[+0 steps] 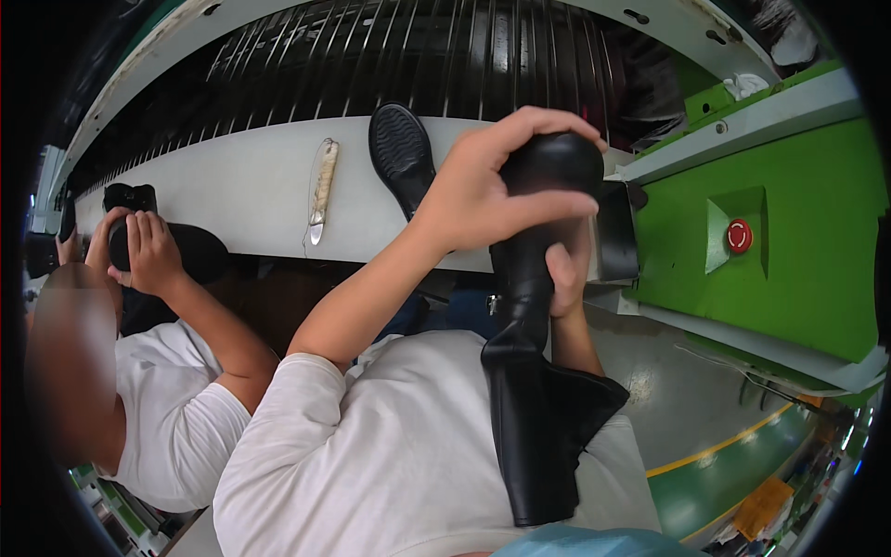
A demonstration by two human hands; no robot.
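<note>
I hold a tall black boot (534,408) upright in front of my chest, its shaft hanging down over my white shirt. My left hand (492,190) wraps over the rounded toe end (557,162) at the top. My right hand (564,278) grips the boot lower down, near the ankle, and is mostly hidden behind it. Both hands are closed on the boot.
A white ledge (232,186) runs along a black slatted conveyor (418,56); on it lie a black shoe sole (401,153) and a pale-handled knife (322,190). A co-worker's hands (139,246) at left hold another black boot. A green machine housing with a red button (739,235) stands at right.
</note>
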